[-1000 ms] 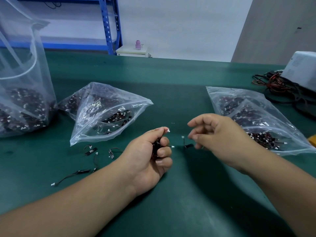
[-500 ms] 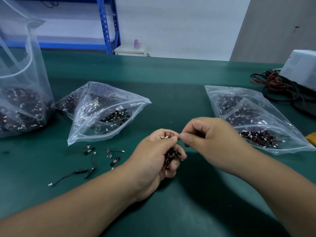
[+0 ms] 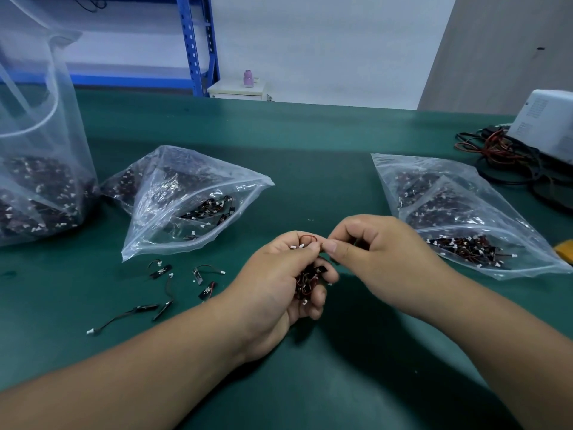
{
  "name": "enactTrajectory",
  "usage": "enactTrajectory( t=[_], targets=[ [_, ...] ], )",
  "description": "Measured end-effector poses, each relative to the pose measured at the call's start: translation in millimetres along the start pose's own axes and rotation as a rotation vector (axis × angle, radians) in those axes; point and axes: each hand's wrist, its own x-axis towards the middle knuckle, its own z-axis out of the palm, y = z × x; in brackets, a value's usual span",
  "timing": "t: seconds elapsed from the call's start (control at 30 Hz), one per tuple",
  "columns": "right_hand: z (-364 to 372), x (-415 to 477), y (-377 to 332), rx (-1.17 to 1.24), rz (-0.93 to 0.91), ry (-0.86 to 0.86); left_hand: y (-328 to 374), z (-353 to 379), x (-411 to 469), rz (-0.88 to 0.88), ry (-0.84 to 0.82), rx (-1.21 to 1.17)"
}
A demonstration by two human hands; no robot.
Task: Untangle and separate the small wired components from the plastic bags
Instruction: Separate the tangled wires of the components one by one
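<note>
Hidden or doubtful: the tall bag (image 3: 37, 181) at far left is cut off by the left and top edges; the yellow item (image 3: 564, 251) at the right edge shows one corner only, so I cannot tell what it is; the white box (image 3: 545, 122) is cropped on the right, with a tangle of cables (image 3: 502, 150) beside it; the bag contents read as dark clumps with white specks, and single pieces cannot be told apart; your fingers cover most of the bundle of wired components (image 3: 307, 280). Grips: your left grip (image 3: 279, 283) is curled round that bundle above the desk (image 3: 310, 150), thumb and forefinger closed at the top, white plugs poking out by the thumb tip; your right grip (image 3: 381, 259) is narrow, thumb and forefinger pinched at the right end of the red wire loop (image 3: 308, 237) that arches over your left forefinger, the other fingers curled; the contact itself is too small to make out; the two grips touch at the fingertips. Position and axis: the bundle's long axis runs near to far through the palm; the loose components (image 3: 161, 271) lie scattered on the desk left of your left wrist, just in front of the middle bag (image 3: 186, 206); the longest piece (image 3: 117, 319) lies slantwise, white plug near-left, black end far-right; the middle bag's mouth faces right; the right bag (image 3: 459, 218) lies just beyond your right grip, its mouth toward you.
</note>
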Motion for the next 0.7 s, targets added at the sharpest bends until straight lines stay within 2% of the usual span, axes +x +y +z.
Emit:
enactTrajectory(
  t=[0.17, 0.33, 0.53, 0.7],
  targets=[
    [-3, 0, 1, 0.025, -0.033, 0.122, -1, 0, 1, 0.051, 0.081, -0.107],
    [-3, 0, 2, 0.076, -0.091, 0.202, 1, -2, 4, 0.019, 0.135, -0.199],
    [-7, 3, 8, 0.212, -0.062, 0.293, 3, -3, 7, -0.025, 0.178, -0.263],
    [-3, 5, 17, 0.145, -0.047, 0.261, 4, -5, 8, -0.049, 0.181, -0.308]
  ],
)
